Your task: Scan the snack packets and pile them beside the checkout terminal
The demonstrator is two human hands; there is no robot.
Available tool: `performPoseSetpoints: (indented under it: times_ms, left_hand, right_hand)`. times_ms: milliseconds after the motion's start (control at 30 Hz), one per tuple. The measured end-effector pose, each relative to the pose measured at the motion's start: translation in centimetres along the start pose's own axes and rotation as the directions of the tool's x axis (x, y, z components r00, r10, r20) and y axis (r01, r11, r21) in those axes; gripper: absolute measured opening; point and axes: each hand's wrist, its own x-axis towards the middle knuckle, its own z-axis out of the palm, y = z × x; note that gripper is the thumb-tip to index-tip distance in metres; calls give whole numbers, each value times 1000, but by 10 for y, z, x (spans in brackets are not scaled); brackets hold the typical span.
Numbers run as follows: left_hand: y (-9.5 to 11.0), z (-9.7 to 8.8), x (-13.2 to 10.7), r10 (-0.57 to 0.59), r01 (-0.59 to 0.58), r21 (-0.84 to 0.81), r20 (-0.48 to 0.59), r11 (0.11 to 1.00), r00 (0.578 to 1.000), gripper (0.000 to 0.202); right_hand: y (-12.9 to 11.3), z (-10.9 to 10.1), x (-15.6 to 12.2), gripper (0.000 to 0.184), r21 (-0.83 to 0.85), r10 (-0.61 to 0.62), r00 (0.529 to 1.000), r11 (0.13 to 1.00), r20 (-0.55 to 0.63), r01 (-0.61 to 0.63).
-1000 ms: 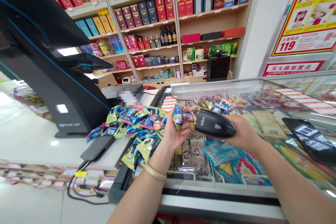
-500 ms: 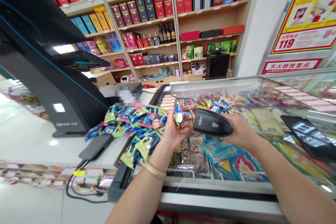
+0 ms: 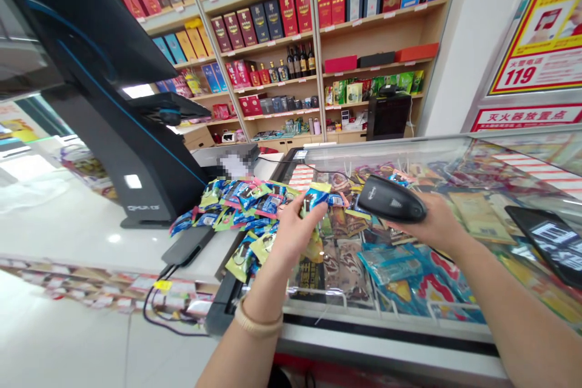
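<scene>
My left hand (image 3: 294,227), with a beige band at its wrist, pinches a small blue and green snack packet (image 3: 315,196) between thumb and fingers. Wrapped in my right hand (image 3: 437,223) is a black handheld barcode scanner (image 3: 391,199). Its front end points left toward the packet, with a gap between them. Left of my left hand, a heap of similar snack packets (image 3: 248,199) spreads over the counter edge and the glass top. More packets lie behind the scanner, partly hidden by it. My right fingers are mostly hidden under the scanner.
A black checkout terminal (image 3: 150,151) stands on the white counter (image 3: 91,236) at left, beside a flat dark device (image 3: 188,247) with cables. Packaged goods show through the glass-topped case (image 3: 436,154). A dark phone-like screen (image 3: 548,242) lies at right. Stocked shelves (image 3: 273,42) line the back.
The packet in my left hand has turned from edge-on to show a broader blue face and green end. The scanner has moved slightly up and away from it. The whole view has shifted.
</scene>
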Motion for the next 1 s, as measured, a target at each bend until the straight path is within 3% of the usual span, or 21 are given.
performPoseSetpoints:
  times_ms: [67,133,267,400,567,833,933,1000]
  left_hand:
    - [-1,-24,-9,263,-212,394,-79,894,962,32]
    - [-6,-50,-13,436,-278,641,-98,716,895,38]
    - [-27,-96,-10,505,-263,811,-46,522,862,51]
    - [-42,-116,-3,494,-282,856,36,433,868,62]
    - [-52,-116,-3,513,-278,890,59,361,856,65]
    - [-60,-111,-13,640,-227,908,-56,351,766,66]
    - [-48,-93,-19,708,-243,897,-102,370,699,54]
    - [-37,-70,-17,735,-313,869,-82,384,673,46]
  right_hand:
    - [2,0,0,31,-12,-3,1000,1000,-14,3]
    - [3,0,0,31,-20,8,1000,1000,-7,-8]
    - [8,1,-2,34,-19,6,1000,1000,-11,-6]
    - [11,3,-3,36,18,20,999,1000,-32,-19]
    - [10,2,-3,30,47,9,999,999,-50,-7]
    - [10,0,-2,32,36,50,997,998,-59,-48]
    - [10,-2,-1,24,33,26,997,999,-73,-23]
    - [10,-2,0,20,15,18,996,1000,-88,-17]
